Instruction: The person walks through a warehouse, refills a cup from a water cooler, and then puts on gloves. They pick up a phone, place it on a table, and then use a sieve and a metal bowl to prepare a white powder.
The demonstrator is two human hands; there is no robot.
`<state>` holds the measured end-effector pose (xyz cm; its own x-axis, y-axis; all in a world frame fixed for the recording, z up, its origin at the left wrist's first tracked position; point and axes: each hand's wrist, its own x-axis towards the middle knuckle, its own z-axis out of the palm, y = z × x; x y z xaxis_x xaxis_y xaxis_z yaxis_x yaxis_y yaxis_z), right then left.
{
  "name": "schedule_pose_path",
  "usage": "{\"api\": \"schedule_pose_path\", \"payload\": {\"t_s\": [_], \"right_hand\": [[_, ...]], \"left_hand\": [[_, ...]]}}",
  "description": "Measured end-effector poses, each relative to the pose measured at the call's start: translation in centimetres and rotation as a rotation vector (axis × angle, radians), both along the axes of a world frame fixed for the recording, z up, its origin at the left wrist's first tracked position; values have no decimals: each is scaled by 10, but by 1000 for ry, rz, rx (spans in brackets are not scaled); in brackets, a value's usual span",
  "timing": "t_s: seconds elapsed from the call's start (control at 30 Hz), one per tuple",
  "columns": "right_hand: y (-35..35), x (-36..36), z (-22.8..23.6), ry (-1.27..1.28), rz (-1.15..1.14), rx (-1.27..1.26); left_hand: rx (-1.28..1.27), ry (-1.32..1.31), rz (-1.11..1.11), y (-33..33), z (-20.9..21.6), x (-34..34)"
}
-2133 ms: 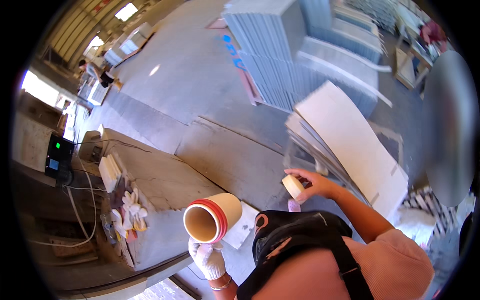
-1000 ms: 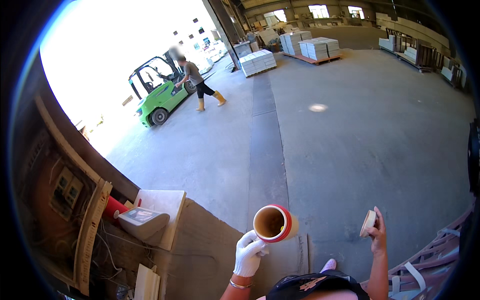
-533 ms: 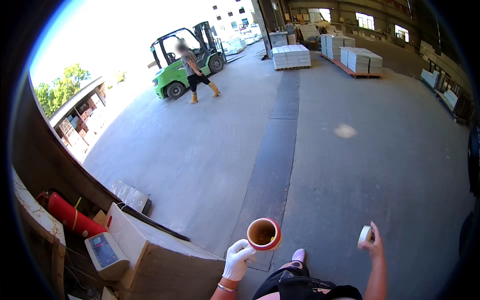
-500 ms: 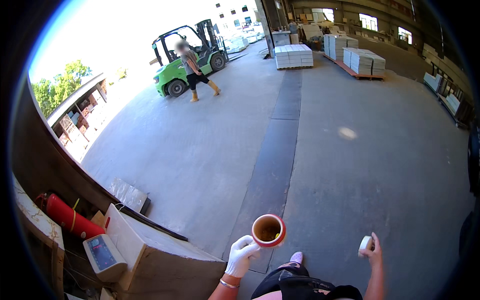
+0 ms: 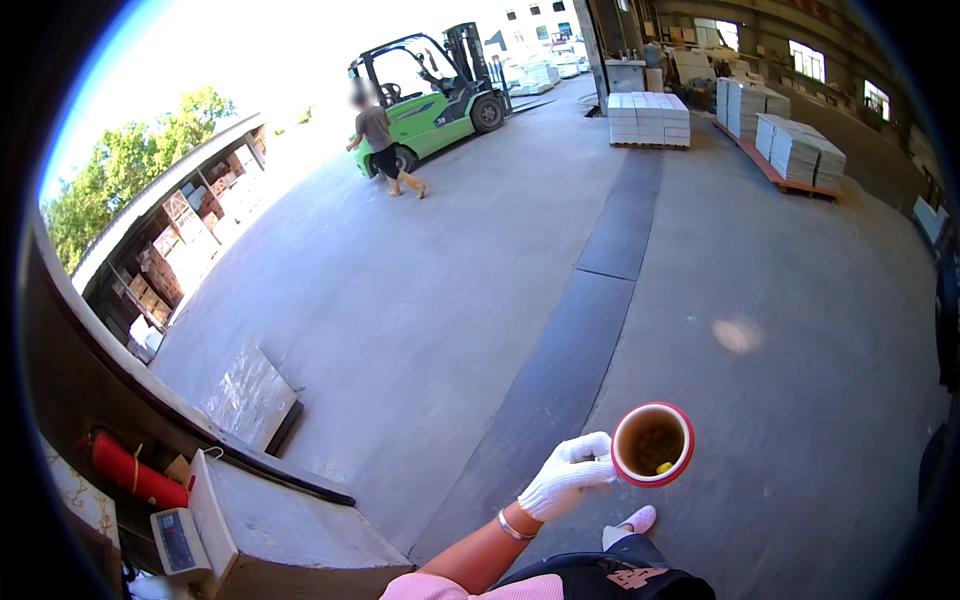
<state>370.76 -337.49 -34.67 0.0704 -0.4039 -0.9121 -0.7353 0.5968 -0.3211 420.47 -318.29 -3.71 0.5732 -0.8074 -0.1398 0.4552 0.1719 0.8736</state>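
Observation:
My left hand [image 5: 568, 478], in a white knitted glove with a bangle at the wrist, is closed round the handle of a red-rimmed mug [image 5: 630, 472]. The mug is held out ahead of my body, its mouth facing up toward me. Inside is a brown liquid [image 5: 648, 442], with something small and yellow near the lower edge. My right hand is out of the picture.
A person [image 5: 378, 135] in yellow boots is beside a green forklift [image 5: 440, 125]. White slab stacks [image 5: 650, 122] stand on pallets at the back right. Near me on the left are a red fire extinguisher [image 5: 135, 470], a panel with a display [image 5: 180, 545] and a low ledge [image 5: 300, 515].
The mug has moved right and up in my left hand. My right hand, which held a round white object, has left the view. The person has walked left along the forklift.

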Motion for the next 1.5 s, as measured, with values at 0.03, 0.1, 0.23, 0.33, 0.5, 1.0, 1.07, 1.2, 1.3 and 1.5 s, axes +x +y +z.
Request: {"api": "schedule_pose_path", "payload": {"t_s": [0.03, 0.1, 0.23, 0.33, 0.5, 1.0, 1.07, 1.2, 1.3, 1.5], "right_hand": [[-31, 20, -2, -16, 28, 31], [-107, 60, -7, -79, 63, 69], [-304, 185, -13, -201, 137, -104], [-414, 345, 40, -264, 196, -462], [-534, 539, 89, -563, 358, -784], [-700, 524, -14, 28, 60, -22], [-755, 556, -13, 30, 54, -6], [-878, 628, -14, -9, 97, 21], [-990, 713, -23, -169, 102, -51], [-1242, 1007, 60, -487, 214, -481]], "left_hand": [[49, 5, 37, -14, -6, 14], [165, -56, 99, -50, 5, 37], [130, 36, 179, -129, -1, 100], [143, 102, 305, -165, 0, 131], [203, 93, 329, -270, -30, 224], [99, -70, -42, -711, 17, 514], [89, -39, 7, -763, 5, 542], [226, 15, 56, -837, -3, 597], [252, -13, 102, -890, 9, 628], [188, 116, 248, -997, -6, 712]]}}
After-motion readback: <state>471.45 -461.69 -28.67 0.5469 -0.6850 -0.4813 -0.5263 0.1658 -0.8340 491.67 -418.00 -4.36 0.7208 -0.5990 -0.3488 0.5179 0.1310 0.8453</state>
